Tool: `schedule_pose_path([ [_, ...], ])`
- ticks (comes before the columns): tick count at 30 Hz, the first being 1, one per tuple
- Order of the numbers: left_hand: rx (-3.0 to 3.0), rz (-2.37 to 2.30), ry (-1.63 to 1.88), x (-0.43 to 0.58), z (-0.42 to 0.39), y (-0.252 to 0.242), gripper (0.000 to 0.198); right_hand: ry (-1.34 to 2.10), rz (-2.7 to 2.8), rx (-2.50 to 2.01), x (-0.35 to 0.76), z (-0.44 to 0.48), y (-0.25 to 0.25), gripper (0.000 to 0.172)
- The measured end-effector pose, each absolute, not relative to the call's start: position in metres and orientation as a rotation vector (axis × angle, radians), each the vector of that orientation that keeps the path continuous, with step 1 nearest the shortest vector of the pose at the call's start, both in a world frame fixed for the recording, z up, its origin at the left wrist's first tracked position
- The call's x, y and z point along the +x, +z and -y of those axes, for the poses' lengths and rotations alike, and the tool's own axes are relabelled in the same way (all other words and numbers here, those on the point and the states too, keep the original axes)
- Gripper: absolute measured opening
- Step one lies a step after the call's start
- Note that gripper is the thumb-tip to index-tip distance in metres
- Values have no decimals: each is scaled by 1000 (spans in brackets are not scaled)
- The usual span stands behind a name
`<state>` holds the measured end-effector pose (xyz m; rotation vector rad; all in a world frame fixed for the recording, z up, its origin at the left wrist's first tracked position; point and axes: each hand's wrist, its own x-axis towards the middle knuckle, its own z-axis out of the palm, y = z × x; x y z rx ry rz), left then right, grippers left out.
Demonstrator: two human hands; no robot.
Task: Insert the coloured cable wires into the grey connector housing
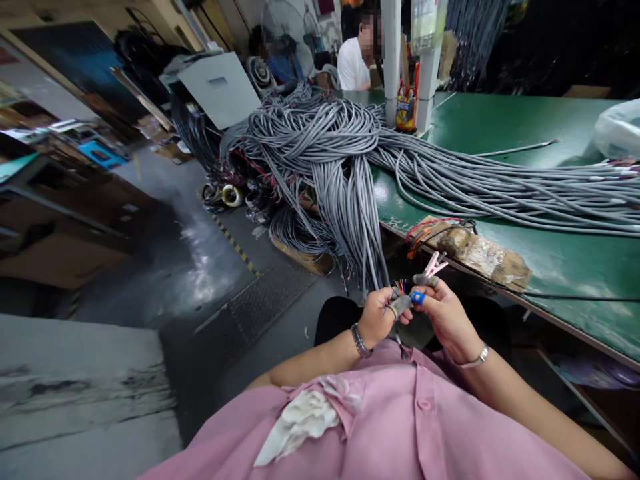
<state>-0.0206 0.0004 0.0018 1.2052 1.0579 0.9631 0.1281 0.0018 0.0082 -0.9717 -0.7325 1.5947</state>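
My left hand point(378, 321) is closed around the end of a cable whose thin coloured wires point(400, 287) fan out above the fingers. Close beside it, my right hand point(447, 319) is pinched, its fingertips nearly meeting the left ones. A blue wrap point(417, 298) shows at my right thumb, and grey coverings sit on fingers of both hands. What the right fingertips grip is too small to make out. Just beyond the right hand is a pink clothespin point(435, 264); I cannot tell whether that hand touches it. Dark wire ends point(400, 343) hang below the hands.
Grey cables point(320, 127) lie heaped on the green table point(510, 127) and droop over its edge. A tape-wrapped wooden block point(475, 250) with red and black wires sits at the near edge. Behind the table is a person in white point(354, 63). Cable coils point(300, 233) rest below.
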Motion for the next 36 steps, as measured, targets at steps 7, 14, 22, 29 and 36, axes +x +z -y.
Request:
schedule_pose_path([
  [7, 1217, -1057, 940, -20, 2, 7, 35, 1618, 413, -984, 138, -15, 6, 21],
  [14, 1131, -1070, 992, -25, 1, 6, 32, 1736, 303, -945, 165, -20, -14, 14],
  [22, 1147, -1046, 967, -24, 0, 6, 31, 1768, 867, -987, 143, -5, 6, 27],
  [29, 1169, -980, 901, -24, 0, 11, 27, 1499, 817, -1110, 142, -20, -9, 29],
  [36, 890, -956, 966, -18, -6, 24, 26, 1654, 576, -956, 166, -35, -12, 41],
])
